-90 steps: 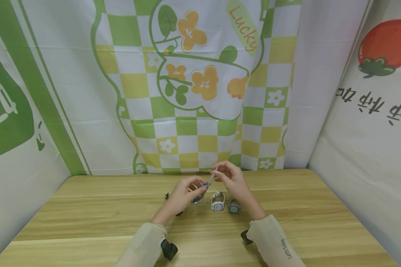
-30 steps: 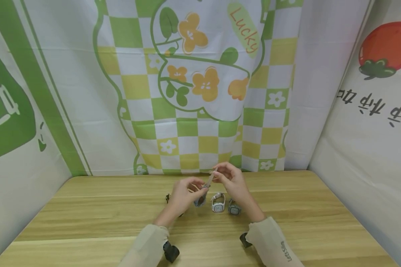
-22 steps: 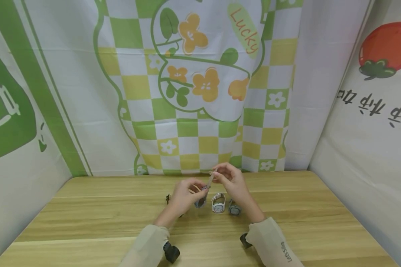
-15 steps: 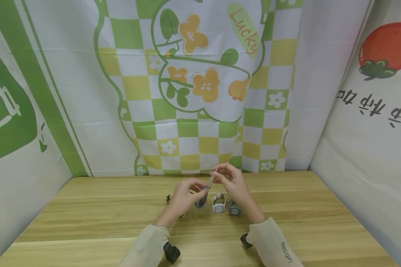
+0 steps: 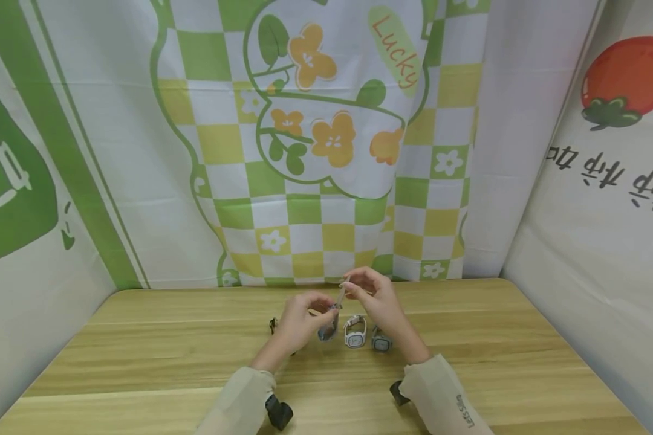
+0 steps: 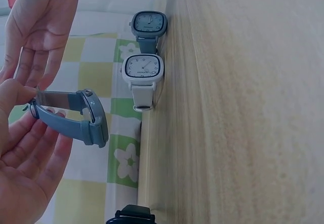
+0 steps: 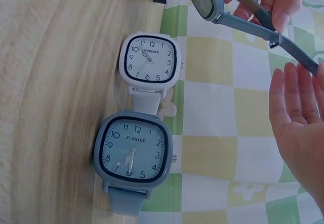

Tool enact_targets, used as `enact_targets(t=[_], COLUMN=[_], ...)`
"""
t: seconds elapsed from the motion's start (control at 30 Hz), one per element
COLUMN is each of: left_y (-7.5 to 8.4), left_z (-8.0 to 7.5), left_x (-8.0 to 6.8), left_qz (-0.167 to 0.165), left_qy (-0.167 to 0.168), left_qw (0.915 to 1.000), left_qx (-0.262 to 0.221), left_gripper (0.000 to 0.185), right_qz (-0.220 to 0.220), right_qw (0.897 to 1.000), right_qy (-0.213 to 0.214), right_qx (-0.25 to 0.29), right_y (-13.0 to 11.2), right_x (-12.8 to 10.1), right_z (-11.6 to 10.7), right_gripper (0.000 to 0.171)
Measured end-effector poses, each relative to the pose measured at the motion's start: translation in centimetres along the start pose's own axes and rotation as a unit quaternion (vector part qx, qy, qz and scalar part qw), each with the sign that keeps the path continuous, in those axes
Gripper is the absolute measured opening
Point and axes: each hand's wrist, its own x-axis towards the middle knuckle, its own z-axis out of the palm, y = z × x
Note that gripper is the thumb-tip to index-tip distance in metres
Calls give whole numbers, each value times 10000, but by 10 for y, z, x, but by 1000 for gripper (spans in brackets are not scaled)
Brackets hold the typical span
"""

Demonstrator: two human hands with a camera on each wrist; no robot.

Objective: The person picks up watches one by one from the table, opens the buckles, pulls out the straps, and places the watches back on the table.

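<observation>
A blue-grey wristwatch [image 5: 328, 330] hangs in the air between both hands, its strap formed into a loop. My left hand [image 5: 298, 319] pinches it at the buckle; the left wrist view shows thumb and fingers on the strap [image 6: 61, 122] there. With thumb and fingertips my right hand [image 5: 378, 300] pinches the strap's free end [image 7: 298, 54], which runs out past the buckle in the right wrist view. The watch's dial faces away in the left wrist view and shows only obliquely in the right one.
A white watch [image 5: 355, 333] and a grey-blue watch [image 5: 381, 341] stand side by side on the wooden table [image 5: 468, 374], right of the held one. A black watch [image 6: 132, 215] stands left, mostly hidden behind my left hand in the head view. A checkered cloth [image 5: 305, 211] hangs behind the table.
The watch case has swung slightly lower and to the right beneath my left fingers. My right hand has shifted a little left with the strap end. The standing watches stay put.
</observation>
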Motion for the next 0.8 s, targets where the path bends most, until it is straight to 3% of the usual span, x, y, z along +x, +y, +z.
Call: enact_targets(t=[0.3, 0.8], left_y=[2, 0], left_z=[1, -4], left_x=[0, 3], left_qz=[-30, 26], left_qy=[31, -111], left_qw=[9999, 9998], left_qx=[-149, 171], left_gripper=[7, 4], right_qz=[36, -27], right_qw=[9999, 9998], right_qy=[-34, 112], right_qx=[101, 148], right_y=[-1, 4], right_x=[0, 2], right_z=[1, -2], right_gripper=[22, 18])
